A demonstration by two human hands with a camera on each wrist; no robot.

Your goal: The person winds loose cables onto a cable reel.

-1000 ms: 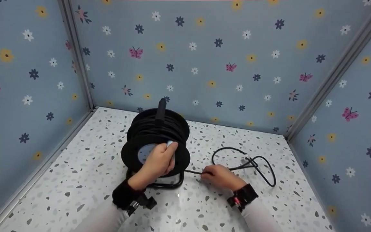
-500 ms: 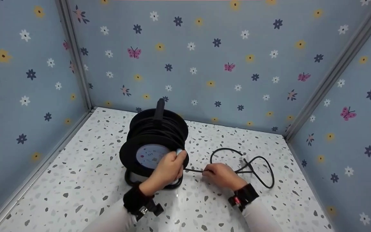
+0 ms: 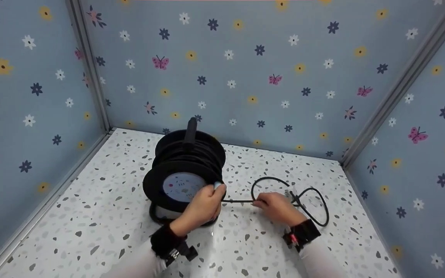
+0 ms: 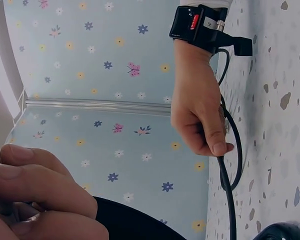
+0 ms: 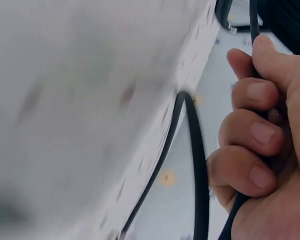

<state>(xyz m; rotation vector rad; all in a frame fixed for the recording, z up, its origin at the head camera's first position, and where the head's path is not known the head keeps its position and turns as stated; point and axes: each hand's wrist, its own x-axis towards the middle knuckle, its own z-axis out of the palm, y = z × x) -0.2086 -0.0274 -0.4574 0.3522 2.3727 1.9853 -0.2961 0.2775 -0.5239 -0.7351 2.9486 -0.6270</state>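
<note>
A black cable reel stands on the speckled surface, wound with black cable, its front disc bearing a pale round socket panel. My left hand curls around a light-coloured knob at the disc's right edge; in the left wrist view, the fingers hide most of it. Right of the reel, my right hand holds the cable, which runs taut from the reel. In the right wrist view, curled fingers wrap that cable, with thumb and index pinching it at the top.
Beyond my right hand, the cable's loose end lies in loops, with a small pale piece, perhaps the plug, among them. The reel's upright handle rises near the flowered back wall. Side walls flank the surface.
My left hand has moved right and down with the knob along the disc's edge. My right hand has shifted right along the cable, now farther from the reel.
</note>
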